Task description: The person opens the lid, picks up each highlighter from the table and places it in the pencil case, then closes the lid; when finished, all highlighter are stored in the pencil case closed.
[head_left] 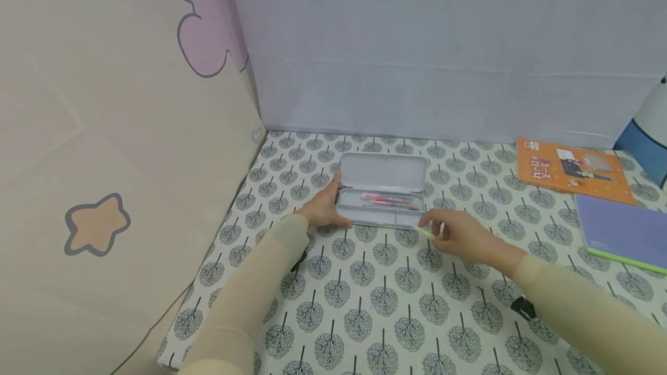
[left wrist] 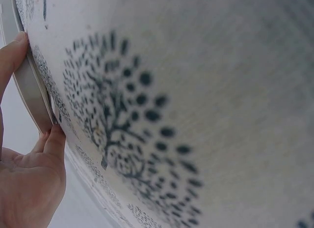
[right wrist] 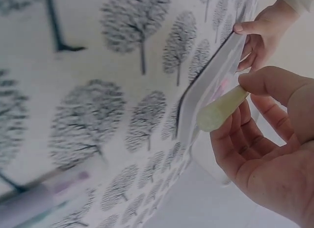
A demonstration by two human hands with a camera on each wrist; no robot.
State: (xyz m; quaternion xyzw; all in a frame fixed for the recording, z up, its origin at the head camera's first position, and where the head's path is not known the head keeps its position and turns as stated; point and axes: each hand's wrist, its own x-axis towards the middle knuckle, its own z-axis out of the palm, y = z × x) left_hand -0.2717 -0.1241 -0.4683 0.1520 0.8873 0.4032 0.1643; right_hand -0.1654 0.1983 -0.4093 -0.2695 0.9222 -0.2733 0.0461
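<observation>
A white pencil case (head_left: 365,214) lies with its lid (head_left: 383,171) folded back. Several pens (head_left: 388,199) with orange-red and purple parts lie in its rear compartment. My left hand (head_left: 323,204) grips the case's left end, thumb at the front corner; in the left wrist view the thumb and fingers span the case's side (left wrist: 32,90). My right hand (head_left: 461,236) is at the front right corner. Between thumb and fingers it pinches a slim pale yellow stick (right wrist: 223,110) with a rounded, wider end; its exact kind is unclear.
An orange booklet (head_left: 573,169) and a purple notebook (head_left: 625,233) with a green edge lie at the right on the tree-print tablecloth (head_left: 385,300). A blurred purple pen-like thing (right wrist: 49,198) shows low in the right wrist view. Cloth walls border the left and back.
</observation>
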